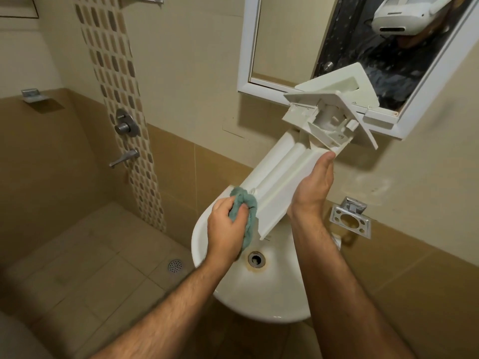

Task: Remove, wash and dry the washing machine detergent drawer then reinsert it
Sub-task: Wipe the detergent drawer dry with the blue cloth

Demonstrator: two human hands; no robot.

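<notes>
Head view, landmark: white wash basin (228, 288).

Detergent drawer (285, 174), white plastic, is held in the air above the basin, tilted, its underside toward the camera. Its near end hangs over the basin bowl; its front panel end rises up and away toward the mirror (248, 47) on the wall above the basin.

Right hand (312, 186) supports the drawer along its right edge. Fingers lie straight and pressed together flat against the plastic; thumb position cannot be told.

Left hand (228, 226) grips a bunched teal cloth (246, 211), fingers curled round it. The cloth touches the drawer's near left corner, over the basin's left side.

Basin drain (256, 259) lies just below the drawer's near end.

Chrome holder (350, 218) is on the wall right of the basin. Shower taps (125, 126) are on the wall well left of the basin. Floor drain (175, 266) is on the tiles left of the basin.
</notes>
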